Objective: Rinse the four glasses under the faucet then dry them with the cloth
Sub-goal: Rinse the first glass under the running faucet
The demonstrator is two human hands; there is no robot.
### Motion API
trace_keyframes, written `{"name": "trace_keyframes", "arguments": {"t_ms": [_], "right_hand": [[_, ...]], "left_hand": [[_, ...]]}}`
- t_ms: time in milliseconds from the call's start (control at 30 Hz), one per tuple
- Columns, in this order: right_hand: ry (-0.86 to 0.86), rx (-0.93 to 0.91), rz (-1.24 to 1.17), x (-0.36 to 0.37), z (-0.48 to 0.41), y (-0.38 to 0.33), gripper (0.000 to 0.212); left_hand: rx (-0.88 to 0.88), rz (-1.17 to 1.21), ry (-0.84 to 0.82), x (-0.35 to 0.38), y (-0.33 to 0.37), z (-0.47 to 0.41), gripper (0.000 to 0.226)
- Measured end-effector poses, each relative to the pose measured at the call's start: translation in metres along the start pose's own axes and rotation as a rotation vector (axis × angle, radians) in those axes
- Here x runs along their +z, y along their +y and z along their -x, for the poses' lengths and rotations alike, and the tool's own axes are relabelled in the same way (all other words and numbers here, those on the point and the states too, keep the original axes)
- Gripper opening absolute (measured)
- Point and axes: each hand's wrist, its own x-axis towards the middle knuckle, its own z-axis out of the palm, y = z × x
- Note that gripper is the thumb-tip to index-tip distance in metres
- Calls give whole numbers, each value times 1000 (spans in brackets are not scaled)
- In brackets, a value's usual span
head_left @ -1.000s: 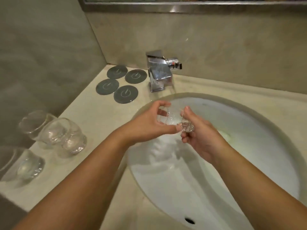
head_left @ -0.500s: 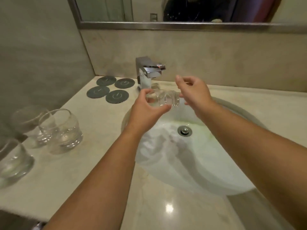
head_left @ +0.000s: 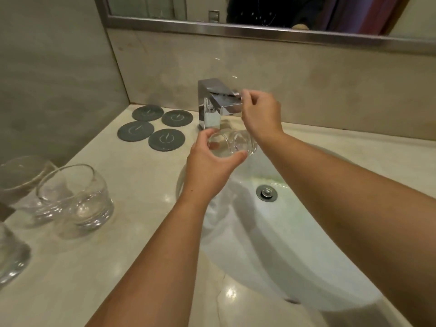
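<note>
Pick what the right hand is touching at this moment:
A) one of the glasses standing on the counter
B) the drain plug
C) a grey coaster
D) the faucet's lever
D: the right hand has its fingers curled on the lever at the side of the faucet, while the left hand holds a glass on its side over the sink.

A bathroom: white sink [head_left: 306, 267], chrome faucet [head_left: 212, 102], wall mirror [head_left: 259, 27], stone counter [head_left: 141, 185]
</note>
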Motion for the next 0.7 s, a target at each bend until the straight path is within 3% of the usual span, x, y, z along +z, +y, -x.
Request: {"name": "trace_keyframes", "arguments": {"t_ms": [233,700], "right_hand": [[-5,-83,85,3,-4,5,40],[-15,-32,40,4,-13,10,38]], "left_hand": [[-50,26,32,-1,-5,-5,71],[-119,19,27,-3,-11,-9,74]]}}
